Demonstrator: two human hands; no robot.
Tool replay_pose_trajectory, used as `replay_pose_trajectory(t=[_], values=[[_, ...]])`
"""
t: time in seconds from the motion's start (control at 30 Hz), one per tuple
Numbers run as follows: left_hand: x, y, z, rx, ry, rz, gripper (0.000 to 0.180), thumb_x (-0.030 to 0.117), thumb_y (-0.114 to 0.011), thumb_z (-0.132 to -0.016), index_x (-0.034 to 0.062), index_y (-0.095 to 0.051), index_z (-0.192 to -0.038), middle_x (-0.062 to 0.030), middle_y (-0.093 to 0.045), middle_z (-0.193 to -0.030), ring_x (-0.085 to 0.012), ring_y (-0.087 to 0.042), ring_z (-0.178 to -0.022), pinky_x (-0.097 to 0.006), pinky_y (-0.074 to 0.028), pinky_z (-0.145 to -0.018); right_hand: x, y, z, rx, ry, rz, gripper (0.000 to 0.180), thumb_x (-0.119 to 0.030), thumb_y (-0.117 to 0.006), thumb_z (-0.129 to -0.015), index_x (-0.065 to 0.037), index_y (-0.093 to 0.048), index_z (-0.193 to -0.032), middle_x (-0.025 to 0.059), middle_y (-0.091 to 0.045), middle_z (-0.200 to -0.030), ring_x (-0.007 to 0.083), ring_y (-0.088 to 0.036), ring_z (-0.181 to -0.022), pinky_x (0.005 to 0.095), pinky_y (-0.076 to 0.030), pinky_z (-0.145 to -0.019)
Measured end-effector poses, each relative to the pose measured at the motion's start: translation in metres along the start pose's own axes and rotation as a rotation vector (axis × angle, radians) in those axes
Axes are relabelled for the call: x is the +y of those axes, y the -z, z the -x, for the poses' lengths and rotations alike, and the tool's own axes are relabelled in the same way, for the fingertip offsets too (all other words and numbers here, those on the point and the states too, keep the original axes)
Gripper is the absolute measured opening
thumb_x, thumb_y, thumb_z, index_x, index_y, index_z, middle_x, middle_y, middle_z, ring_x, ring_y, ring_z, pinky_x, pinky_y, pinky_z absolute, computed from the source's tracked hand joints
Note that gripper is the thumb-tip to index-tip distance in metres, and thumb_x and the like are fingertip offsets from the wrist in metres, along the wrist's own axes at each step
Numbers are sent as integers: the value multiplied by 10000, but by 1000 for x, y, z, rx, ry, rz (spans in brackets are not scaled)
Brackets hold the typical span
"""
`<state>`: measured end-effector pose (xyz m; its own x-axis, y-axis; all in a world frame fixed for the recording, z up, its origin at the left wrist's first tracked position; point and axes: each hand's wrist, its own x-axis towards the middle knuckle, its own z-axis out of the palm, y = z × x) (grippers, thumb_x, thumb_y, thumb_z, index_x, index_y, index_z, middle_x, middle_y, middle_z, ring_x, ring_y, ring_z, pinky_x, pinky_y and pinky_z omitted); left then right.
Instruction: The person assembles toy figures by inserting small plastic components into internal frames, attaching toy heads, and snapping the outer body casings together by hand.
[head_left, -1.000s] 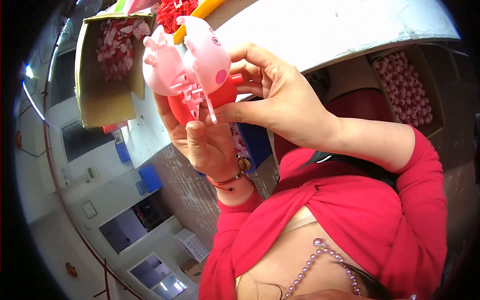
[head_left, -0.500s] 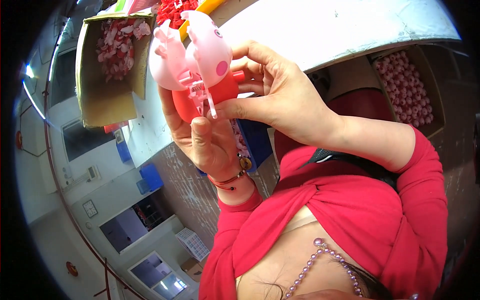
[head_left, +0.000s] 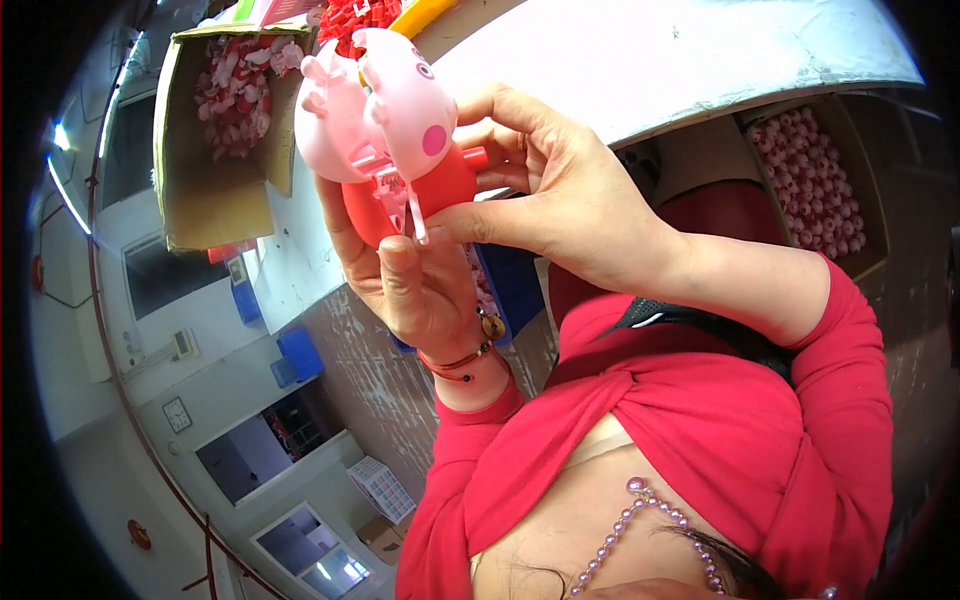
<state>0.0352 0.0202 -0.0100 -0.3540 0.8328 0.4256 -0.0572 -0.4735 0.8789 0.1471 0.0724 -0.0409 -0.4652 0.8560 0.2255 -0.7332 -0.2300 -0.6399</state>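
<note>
Toy figure of glossy pink and red plastic (head_left: 425, 125), in the head view, is held up before the white, curved-edged tabletop (head_left: 680, 60), its two pink head halves parted by a narrow gap. The left hand (head_left: 415, 290) cups its red body from below; the right hand (head_left: 565, 185) grasps the body's right side, thumb at a slim pale-pink plastic rod (head_left: 417, 220). The toy partly hides a heap of small red plastic pieces (head_left: 345, 18); a yellow plastic strip (head_left: 418, 17) lies beside that. At left, an open brown cardboard box (head_left: 212, 215) holds pink and red pieces. The left wrist, wearing a red cord bracelet (head_left: 462, 360), partly covers a blue plastic bin (head_left: 518, 285). At right, below the tabletop's edge, another brown cardboard box (head_left: 873, 215) holds small round pink-and-red pieces.
</note>
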Motion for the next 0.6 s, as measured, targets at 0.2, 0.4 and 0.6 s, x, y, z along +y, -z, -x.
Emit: replay_pose_trajectory(t=[0.2, 0.4, 0.6], values=[[-3, -4, -1, -63, -19, -23, 725, 257, -642, -858, -40, -264, -1400, -238, -402, -1363, -332, -456, -1230, -457, -437, -987, -3, 0, 2, -22, -19, -3, 439, -51, -734, -745, -34, -515, -1125, 94, -643, -992, 136, -614, -933, 277, -488, -857], [3, -10, -4, -114, -6, -180, 664, 299, -540, -924, -80, -257, -1390, -248, -410, -1347, -311, -474, -1208, -409, -418, -997, -4, 3, 1, 7, -16, -103, 443, -79, -758, -745, -16, -529, -1120, 108, -658, -955, 132, -630, -884, 257, -511, -782], [9, -19, -8, -103, 100, -245, 541, 262, -428, -973, -78, -292, -1372, -215, -431, -1332, -307, -488, -1194, -393, -404, -1017, -8, 5, 2, 62, -96, -75, 427, -142, -726, -799, 10, -525, -1144, 100, -668, -915, 128, -637, -866, 247, -523, -778]])
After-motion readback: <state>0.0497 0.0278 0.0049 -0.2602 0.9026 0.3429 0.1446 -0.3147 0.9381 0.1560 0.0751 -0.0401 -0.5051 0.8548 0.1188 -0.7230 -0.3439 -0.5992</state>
